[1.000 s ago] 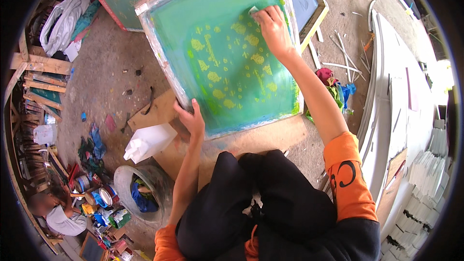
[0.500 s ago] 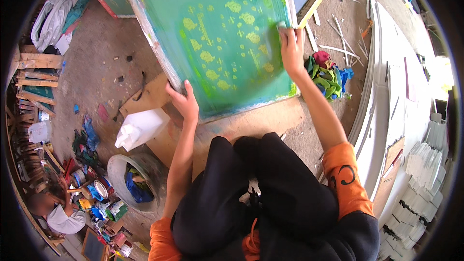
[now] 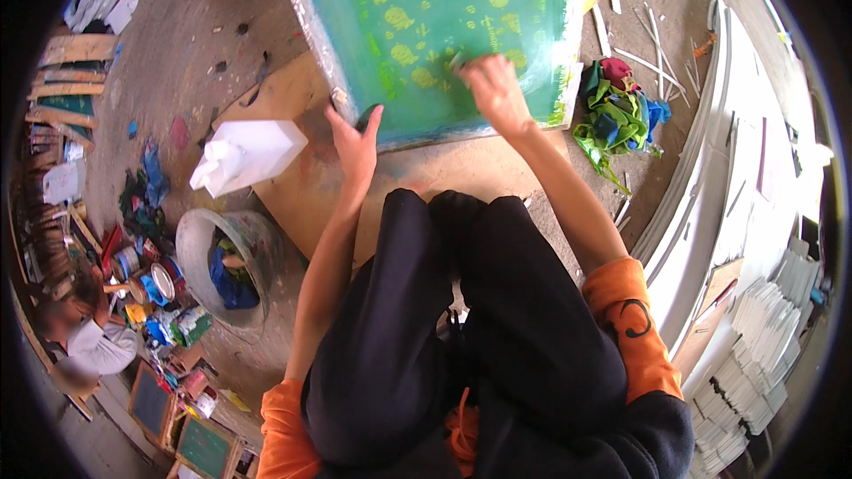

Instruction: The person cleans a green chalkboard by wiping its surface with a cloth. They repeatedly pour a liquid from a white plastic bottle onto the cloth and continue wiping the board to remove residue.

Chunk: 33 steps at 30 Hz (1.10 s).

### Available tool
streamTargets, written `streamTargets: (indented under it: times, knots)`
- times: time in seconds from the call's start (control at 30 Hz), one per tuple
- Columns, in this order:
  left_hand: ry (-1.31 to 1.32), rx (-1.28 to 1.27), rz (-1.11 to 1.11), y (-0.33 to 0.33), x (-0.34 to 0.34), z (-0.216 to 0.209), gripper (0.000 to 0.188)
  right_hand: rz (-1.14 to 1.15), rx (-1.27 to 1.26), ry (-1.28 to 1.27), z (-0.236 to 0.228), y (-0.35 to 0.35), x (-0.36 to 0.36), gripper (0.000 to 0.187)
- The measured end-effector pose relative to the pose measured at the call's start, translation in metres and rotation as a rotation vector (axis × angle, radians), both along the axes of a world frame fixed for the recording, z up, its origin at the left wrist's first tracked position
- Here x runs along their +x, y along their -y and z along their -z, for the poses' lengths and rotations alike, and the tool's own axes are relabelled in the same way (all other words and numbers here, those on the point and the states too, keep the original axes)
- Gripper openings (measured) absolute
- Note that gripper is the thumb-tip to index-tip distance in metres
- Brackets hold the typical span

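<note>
A silk-screen printing frame (image 3: 313,35) with green mesh and yellow-green fish-like shapes leans before me, its top cut off by the view. My left hand (image 3: 357,153) grips its near left corner, thumb and fingers on either side. My right hand (image 3: 499,96) is closed, pressing a small pale piece (image 3: 456,60) against the mesh over the lower middle of the pattern. Most of that piece is hidden by my fingers, and its kind cannot be made out. A white plastic jug (image 3: 257,153) lies just left of my left hand.
Brown board (image 3: 426,176) lies under the frame. A bucket (image 3: 191,257) with blue cloth stands left, near paint cans (image 3: 162,281). Bunched coloured rags (image 3: 617,115) and white strips (image 3: 655,62) lie right. Long white panels (image 3: 710,160) line the right side. Another person (image 3: 106,346) is lower left.
My right hand has moved from the frame's right edge leftward and inward across the mesh with the pale piece. My left hand stays at the corner. The whole view has shifted somewhat.
</note>
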<state>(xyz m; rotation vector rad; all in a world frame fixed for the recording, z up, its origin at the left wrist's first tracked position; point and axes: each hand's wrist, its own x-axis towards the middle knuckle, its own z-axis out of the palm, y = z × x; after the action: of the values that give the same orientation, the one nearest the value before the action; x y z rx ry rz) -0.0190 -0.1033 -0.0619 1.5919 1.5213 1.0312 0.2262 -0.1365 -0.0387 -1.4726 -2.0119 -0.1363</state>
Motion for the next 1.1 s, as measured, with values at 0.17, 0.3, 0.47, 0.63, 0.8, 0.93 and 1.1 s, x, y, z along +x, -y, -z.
streamTargets:
  times: [0.17,0.3,0.47,0.63,0.8,0.93,1.1]
  knots:
    - [0.030,-0.047,0.124,-0.005,-0.007,-0.005,0.083,-0.034,0.043,0.117,0.011,0.014,-0.019,0.024]
    - [-0.010,-0.058,0.161,-0.008,-0.012,-0.004,0.083,0.330,0.033,0.052,0.005,0.005,-0.029,0.021]
    - [-0.023,-0.021,0.171,-0.010,-0.012,-0.002,0.081,0.217,0.028,0.123,-0.003,0.003,-0.022,0.020]
    - [-0.044,-0.085,0.178,-0.008,-0.004,-0.005,0.081,0.238,-0.010,0.099,0.010,0.014,-0.025,0.022]
    - [-0.023,-0.006,0.189,-0.009,-0.011,-0.006,0.081,0.335,0.003,0.165,-0.015,-0.010,-0.015,0.019]
    - [-0.070,-0.065,0.128,-0.006,-0.015,-0.001,0.080,0.404,0.013,0.033,-0.008,-0.011,-0.022,0.013]
    - [-0.042,-0.023,0.131,-0.004,-0.008,-0.001,0.080,0.401,0.037,0.002,-0.005,-0.012,-0.002,0.012]
